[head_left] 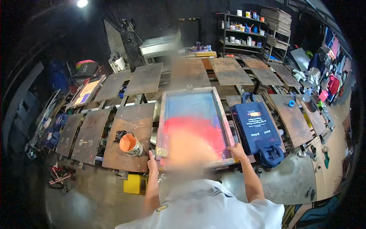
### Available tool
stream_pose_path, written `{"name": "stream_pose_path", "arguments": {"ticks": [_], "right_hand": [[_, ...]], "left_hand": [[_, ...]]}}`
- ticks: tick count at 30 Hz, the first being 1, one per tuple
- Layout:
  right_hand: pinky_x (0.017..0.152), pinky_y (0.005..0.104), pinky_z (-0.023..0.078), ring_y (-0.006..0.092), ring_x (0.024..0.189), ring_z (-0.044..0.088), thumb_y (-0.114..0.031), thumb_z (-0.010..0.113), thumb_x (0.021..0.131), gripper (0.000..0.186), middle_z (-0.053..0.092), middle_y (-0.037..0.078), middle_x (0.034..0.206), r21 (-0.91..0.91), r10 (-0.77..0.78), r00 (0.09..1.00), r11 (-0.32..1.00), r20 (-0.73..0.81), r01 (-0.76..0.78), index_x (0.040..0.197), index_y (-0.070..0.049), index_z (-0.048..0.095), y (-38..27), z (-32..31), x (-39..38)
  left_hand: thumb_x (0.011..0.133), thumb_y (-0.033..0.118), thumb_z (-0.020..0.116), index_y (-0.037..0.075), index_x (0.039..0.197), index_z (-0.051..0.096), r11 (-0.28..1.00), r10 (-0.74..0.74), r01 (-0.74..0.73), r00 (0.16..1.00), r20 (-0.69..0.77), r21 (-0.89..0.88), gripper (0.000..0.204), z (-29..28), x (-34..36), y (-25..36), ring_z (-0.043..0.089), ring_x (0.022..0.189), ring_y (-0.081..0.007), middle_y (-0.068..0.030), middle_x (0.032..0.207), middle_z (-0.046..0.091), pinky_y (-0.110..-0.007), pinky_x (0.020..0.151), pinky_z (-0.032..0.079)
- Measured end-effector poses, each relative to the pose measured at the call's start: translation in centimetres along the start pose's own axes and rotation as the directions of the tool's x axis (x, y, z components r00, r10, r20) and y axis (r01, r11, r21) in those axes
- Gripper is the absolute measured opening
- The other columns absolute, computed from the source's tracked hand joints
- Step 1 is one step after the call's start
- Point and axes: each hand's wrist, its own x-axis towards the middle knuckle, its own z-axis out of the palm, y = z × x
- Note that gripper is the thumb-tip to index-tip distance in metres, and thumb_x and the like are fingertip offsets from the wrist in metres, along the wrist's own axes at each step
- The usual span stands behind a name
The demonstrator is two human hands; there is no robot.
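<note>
A wooden screen printing frame lies in front of me over a board, its mesh blue at the far end and smeared with red-pink ink nearer me. My right hand is closed on the frame's right rail near the close corner. At the close left corner, my left hand grips the side, one digit pointing up and the other fingers partly hidden. A blurred vertical band covers the middle of the frame and its near edge. To the left, an ink-stained tub with orange inside stands beside a crumpled black thing.
Flat brown boards stand in two rows. A navy bag lies on the right board, its handles hanging over the near edge. A yellow container sits below. Shelves of paint pots stand behind; hanging clothes are at right.
</note>
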Motion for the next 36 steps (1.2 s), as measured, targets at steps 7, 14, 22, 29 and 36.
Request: {"name": "stream_pose_path", "arguments": {"ticks": [7, 14, 22, 29, 36], "right_hand": [[0.066, 0.0373, 0.051, 0.0219, 0.072, 0.066, -0.025, 0.078, 0.071, 0.041, 0.068, 0.014, 0.077, 0.030, 0.065, 0.997, 0.997, 0.046, -0.067, 0.089, 0.010, 0.068, -0.5, -1.3, -0.7], [0.074, 0.0416, 0.052, 0.0320, 0.085, 0.070, -0.034, 0.077, 0.070, 0.051, 0.070, 0.023, 0.089, -0.098, 0.070, 0.997, 0.993, -0.011, -0.071, 0.098, 0.008, 0.068, 0.8, -0.1, -1.5], [0.077, 0.0480, 0.051, 0.0440, 0.092, 0.066, -0.043, 0.073, 0.075, 0.056, 0.066, 0.031, 0.090, -0.214, -0.036, 0.999, 0.976, -0.021, 0.031, 0.093, 0.009, 0.061, 1.6, 1.4, -0.3], [0.072, 0.0522, 0.049, 0.0476, 0.082, 0.062, -0.041, 0.068, 0.083, 0.050, 0.063, 0.028, 0.081, -0.333, -0.248, 0.960, 0.923, -0.134, 0.192, 0.092, 0.005, 0.053, -0.2, 1.6, -0.6], [0.073, 0.0503, 0.047, 0.0429, 0.083, 0.061, -0.034, 0.069, 0.086, 0.041, 0.061, 0.025, 0.084, -0.253, -0.153, 0.987, 0.958, -0.053, 0.135, 0.093, 0.003, 0.051, -0.5, 0.3, -1.2]], "left_hand": [[0.084, 0.081, 0.041, -0.011, 0.128, 0.054, 0.992, -0.123, 0.120, 0.990, 0.069, 0.034, 0.103, 0.9, -3.1, 1.0, 0.056, 0.117, -0.0263, -0.0172, 0.128, 0.059, -0.039, 0.099, 0.043], [0.089, 0.076, 0.042, -0.009, 0.128, 0.055, 0.998, -0.027, 0.028, 1.000, -0.009, 0.053, 0.095, 0.6, -2.3, -1.4, 0.054, 0.117, -0.0267, -0.0167, 0.128, 0.058, -0.040, 0.099, 0.043], [0.087, 0.081, 0.035, -0.002, 0.150, 0.029, 1.000, 0.009, -0.006, 0.996, -0.091, 0.028, 0.104, -1.3, 2.5, -6.0, 0.037, 0.138, -0.0271, -0.0133, 0.152, 0.037, -0.041, 0.116, 0.024], [0.093, 0.074, 0.034, -0.002, 0.103, 0.064, 0.993, 0.025, -0.042, 0.987, -0.161, -0.107, 0.082, 1.1, 0.9, -3.1, 0.058, 0.095, -0.0191, -0.0083, 0.103, 0.064, -0.032, 0.087, 0.046], [0.096, 0.069, 0.032, -0.003, 0.142, 0.042, 0.993, -0.092, 0.093, 0.996, 0.020, -0.068, 0.086, 0.5, 1.0, -4.0, 0.050, 0.128, -0.0216, -0.0125, 0.139, 0.052, -0.035, 0.108, 0.037]]}}
